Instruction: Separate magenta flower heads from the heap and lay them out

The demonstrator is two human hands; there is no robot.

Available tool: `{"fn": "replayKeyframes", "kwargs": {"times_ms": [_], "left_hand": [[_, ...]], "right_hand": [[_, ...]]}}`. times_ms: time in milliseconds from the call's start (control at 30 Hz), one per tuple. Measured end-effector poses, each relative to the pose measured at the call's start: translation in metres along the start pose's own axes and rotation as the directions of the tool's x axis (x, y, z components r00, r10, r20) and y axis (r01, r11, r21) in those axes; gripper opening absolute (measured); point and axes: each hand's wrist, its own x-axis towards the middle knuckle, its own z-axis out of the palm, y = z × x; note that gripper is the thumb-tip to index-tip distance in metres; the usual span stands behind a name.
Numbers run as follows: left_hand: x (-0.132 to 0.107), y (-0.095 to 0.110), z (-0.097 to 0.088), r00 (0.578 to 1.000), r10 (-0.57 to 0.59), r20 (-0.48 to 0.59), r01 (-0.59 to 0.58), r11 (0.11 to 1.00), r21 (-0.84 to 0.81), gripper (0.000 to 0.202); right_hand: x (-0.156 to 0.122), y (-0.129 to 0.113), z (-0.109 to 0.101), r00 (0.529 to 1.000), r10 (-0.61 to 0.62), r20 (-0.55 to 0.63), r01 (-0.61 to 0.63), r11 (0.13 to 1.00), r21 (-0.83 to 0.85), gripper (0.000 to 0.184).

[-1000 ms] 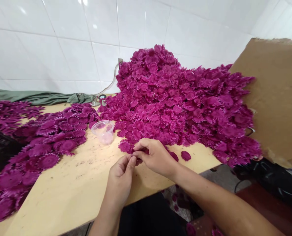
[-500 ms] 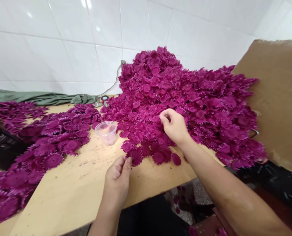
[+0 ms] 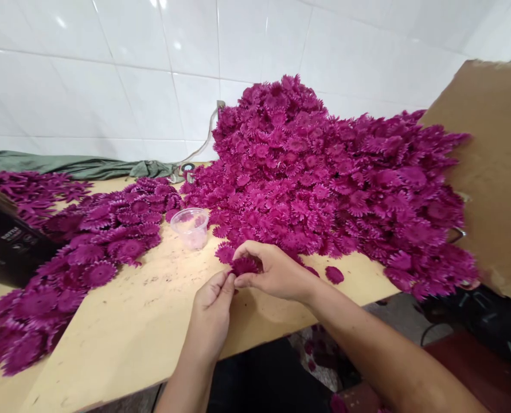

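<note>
Probably light, soft and easily crumpled, the magenta flower head (image 3: 244, 265) is pinched at its edges by both left hand (image 3: 212, 307) and right hand (image 3: 276, 274).

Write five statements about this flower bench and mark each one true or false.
1. The left hand and the right hand both pinch one flower head near the front of the table. True.
2. The plastic cup lies tipped on its side. False: the plastic cup stands upright, mouth up.
3. The big flower pile lies to the right of the cup. True.
4. A cardboard sheet stands at the far left. False: the cardboard sheet is at the far right, beside the big pile.
5. A green cloth lies along the tiled wall at the back left. True.
</note>
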Motion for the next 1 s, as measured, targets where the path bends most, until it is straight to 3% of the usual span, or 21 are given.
{"fn": "replayKeyframes", "kwargs": {"times_ms": [267, 433, 600, 700, 833, 933, 1000], "left_hand": [[0.0, -0.003, -0.001, 0.998, 0.011, -0.067, -0.003, 0.993, 0.121, 0.026], [-0.001, -0.002, -0.002, 0.992, 0.042, -0.115, -0.022, 0.985, 0.172, 0.026], [0.0, 0.002, 0.0, 0.987, 0.07, -0.142, -0.048, 0.987, 0.153, 0.028], [-0.003, 0.003, -0.001, 0.98, 0.09, -0.178, -0.057, 0.981, 0.184, 0.029], [-0.008, 0.002, -0.004, 0.986, 0.029, -0.162, 0.005, 0.979, 0.206, 0.031], [-0.007, 0.002, -0.005, 0.99, 0.005, -0.139, 0.018, 0.986, 0.167, 0.034], [-0.006, 0.003, -0.005, 0.992, 0.013, -0.125, 0.006, 0.989, 0.148, 0.036]], "right_hand": [[0.006, -0.001, -0.001, 0.999, -0.023, 0.034, 0.022, 0.999, 0.048, 0.01], [0.01, -0.005, 0.009, 0.99, -0.026, -0.142, -0.002, 0.98, -0.197, 0.029], [0.014, -0.016, 0.018, 0.975, -0.022, -0.219, -0.067, 0.917, -0.394, 0.027], [0.021, -0.014, 0.004, 0.953, -0.025, -0.302, -0.129, 0.87, -0.477, 0.023], [0.034, -0.001, -0.041, 0.827, -0.014, -0.562, -0.24, 0.895, -0.376, 0.023], [0.034, 0.001, -0.058, 0.795, -0.146, -0.588, -0.163, 0.883, -0.44, 0.025], [0.026, -0.005, -0.05, 0.821, -0.233, -0.521, -0.071, 0.864, -0.498, 0.033]]}}
